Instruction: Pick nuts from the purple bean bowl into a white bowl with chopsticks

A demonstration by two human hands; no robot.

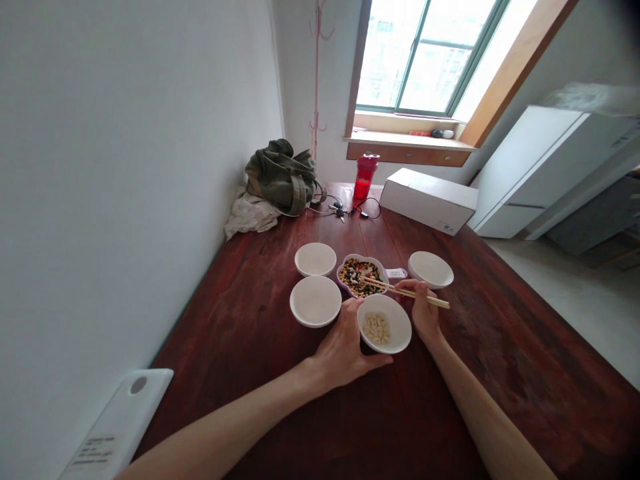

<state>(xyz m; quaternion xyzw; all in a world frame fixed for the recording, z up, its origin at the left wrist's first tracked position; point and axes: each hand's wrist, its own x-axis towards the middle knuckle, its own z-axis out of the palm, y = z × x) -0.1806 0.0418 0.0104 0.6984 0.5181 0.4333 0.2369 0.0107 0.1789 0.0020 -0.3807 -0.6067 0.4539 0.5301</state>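
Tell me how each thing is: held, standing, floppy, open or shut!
Left hand: holding front bowl
Front bowl: held, pale pieces inside
Right hand: holding chopsticks
Chopsticks: tips in or over dish
Dish: holding bean-like mix
Far-left bowl: upright
Near-left bowl: upright
Right bowl: upright
Bottle: standing
Box: looks shut
Bag: slumped
Keys: lying down
Window: open or shut, can't tell

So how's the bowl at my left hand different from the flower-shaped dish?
The bowl is round and white, while the dish has a scalloped, purple edge. The bowl holds a small group of pale pieces; the dish holds a spread of mixed-colour beans. Your left hand grips the bowl, whereas the chopsticks in your right hand reach over the dish. Both are open-topped and hold food.
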